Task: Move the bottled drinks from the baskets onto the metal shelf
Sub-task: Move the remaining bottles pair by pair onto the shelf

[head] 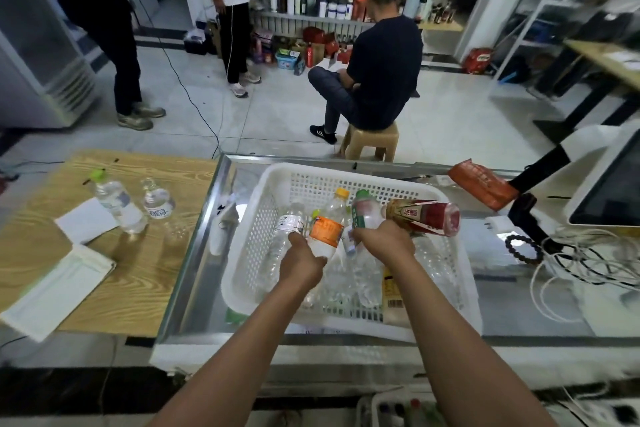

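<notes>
A white perforated basket sits on a glass-topped counter and holds several plastic bottles. My left hand grips a clear bottle with an orange cap and orange label, and a clear white-labelled bottle leans against that hand. My right hand holds a green-capped bottle and a red-labelled brown drink bottle that lies sideways over the basket's right rim. More clear bottles lie on the basket floor. A metal shelf stands at the far right.
Two water bottles and papers stand on the wooden table to the left. An orange packet, a bead bracelet, cables and a screen lie to the right. A person sits on a stool beyond the counter; two people stand further left.
</notes>
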